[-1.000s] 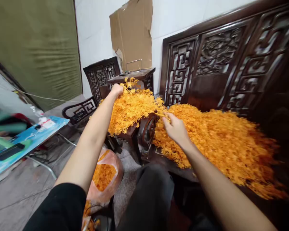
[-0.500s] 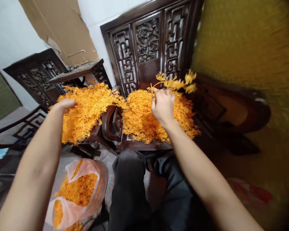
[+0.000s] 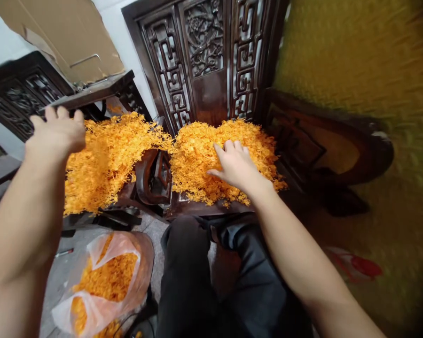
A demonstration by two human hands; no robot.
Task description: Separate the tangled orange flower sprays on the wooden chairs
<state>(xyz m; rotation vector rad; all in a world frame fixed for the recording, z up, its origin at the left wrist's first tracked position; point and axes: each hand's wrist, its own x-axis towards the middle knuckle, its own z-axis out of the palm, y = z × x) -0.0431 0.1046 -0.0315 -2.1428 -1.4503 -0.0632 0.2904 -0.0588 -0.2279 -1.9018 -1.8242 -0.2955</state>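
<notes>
Torn cardboard sheet (image 3: 65,35) against white wall (image 3: 117,28); thin bent metal rod (image 3: 85,60) before it, above dark wooden side table (image 3: 95,90). Carved lattice chair back (image 3: 210,96) upright, centre. Olive-yellow textured hanging (image 3: 356,56) at right, blurred. Red-and-white item (image 3: 366,266) below, unclear. Pen-like object (image 3: 64,252) on grey floor (image 3: 158,230).

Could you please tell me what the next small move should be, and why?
Probably lower the left hand onto the left pile and pinch one orange strand. Its fingers are spread beside that pile with nothing visible in them, while the right hand, over the right pile, also shows no strand in its parted fingers.
</notes>
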